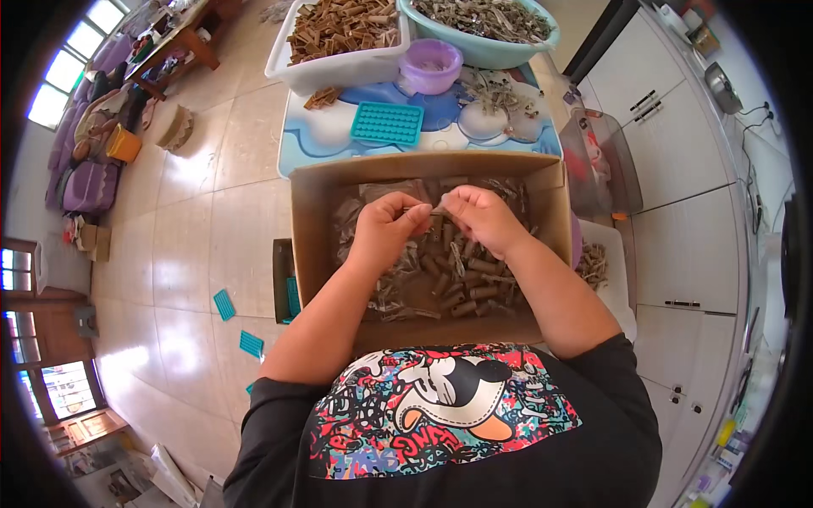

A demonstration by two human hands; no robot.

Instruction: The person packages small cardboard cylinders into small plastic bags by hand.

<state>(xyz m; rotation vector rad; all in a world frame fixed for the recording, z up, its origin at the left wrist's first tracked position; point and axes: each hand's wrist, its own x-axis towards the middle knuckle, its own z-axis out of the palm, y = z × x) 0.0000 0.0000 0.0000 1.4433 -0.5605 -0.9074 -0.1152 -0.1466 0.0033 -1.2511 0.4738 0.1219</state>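
Left hand (385,230) and right hand (484,222) pinch one small, indistinct piece (436,209), seemingly unfinished, plenty of brown tubes (485,293) left!

Home: purple sofa (89,186), wooden table (181,35), white cabinets (686,245).

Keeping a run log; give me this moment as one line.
left hand: pinched | right hand: pinched, beside it | anything held: unclear | below: cardboard box, brown rolls inside | beyond: teal tray
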